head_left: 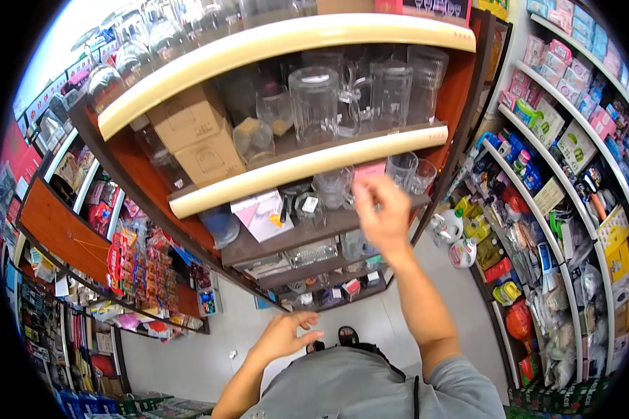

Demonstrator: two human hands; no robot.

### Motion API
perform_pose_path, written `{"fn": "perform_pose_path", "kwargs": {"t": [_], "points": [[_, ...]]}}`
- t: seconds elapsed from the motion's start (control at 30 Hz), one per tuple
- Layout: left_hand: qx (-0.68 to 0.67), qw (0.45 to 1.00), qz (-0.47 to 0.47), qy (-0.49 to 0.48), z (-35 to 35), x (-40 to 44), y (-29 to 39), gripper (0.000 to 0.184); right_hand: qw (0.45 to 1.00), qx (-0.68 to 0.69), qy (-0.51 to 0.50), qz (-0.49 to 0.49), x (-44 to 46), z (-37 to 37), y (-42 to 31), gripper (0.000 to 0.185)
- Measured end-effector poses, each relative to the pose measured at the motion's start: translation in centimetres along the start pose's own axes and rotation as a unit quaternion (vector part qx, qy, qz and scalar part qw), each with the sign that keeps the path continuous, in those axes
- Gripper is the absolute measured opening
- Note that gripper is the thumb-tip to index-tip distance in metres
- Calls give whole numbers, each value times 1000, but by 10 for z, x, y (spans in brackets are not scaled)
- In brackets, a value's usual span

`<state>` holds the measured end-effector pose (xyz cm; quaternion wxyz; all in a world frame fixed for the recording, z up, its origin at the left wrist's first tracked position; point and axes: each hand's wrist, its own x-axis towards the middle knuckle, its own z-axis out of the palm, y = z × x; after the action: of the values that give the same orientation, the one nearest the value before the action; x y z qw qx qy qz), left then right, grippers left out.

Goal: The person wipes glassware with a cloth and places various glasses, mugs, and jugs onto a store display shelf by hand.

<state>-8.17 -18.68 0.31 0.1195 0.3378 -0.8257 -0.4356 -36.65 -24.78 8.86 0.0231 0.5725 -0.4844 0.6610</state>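
Note:
My right hand (384, 213) is raised in front of a shelf of glassware, its fingers curled together. Whatever they hold, if anything, is too hidden to make out. Just behind the fingertips is a small pink box or card (369, 170); I cannot tell whether they touch it. Clear glass cups stand on either side: a glass mug (333, 185) to the left and a glass tumbler (402, 170) to the right. Low in front of my body, my left hand (284, 336) hangs with fingers apart, holding nothing.
Above, a shelf carries large glass mugs (314, 105) and brown cardboard boxes (199, 136). Cream-coloured shelf edges (314, 171) jut outward. White detergent bottles (463, 251) stand on the floor at right, beside packed shelves. Snack packets (143, 269) hang at left.

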Motion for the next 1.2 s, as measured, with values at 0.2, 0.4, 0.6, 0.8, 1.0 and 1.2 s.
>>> {"fn": "perform_pose_path", "kwargs": {"t": [0.2,0.4,0.6,0.8,1.0,1.2], "points": [[7,1000,17,-13,2,-5,-11,47,983,-172,-51,-28,120,-9,-13,34],[-6,1000,13,-5,-5,-11,-9,52,984,-128,-113,42,136,5,-7,28],[-14,1000,24,14,-23,-7,1,47,992,-100,-60,-42,123,10,7,14],[-75,996,11,50,-24,-9,16,33,971,-152,-32,-181,120,-3,-10,17],[-61,997,32,38,-10,-7,6,38,962,-152,-25,-225,119,-24,-36,18],[-46,997,39,45,-16,-2,-6,42,979,-80,45,-180,139,-62,-87,11]]}}
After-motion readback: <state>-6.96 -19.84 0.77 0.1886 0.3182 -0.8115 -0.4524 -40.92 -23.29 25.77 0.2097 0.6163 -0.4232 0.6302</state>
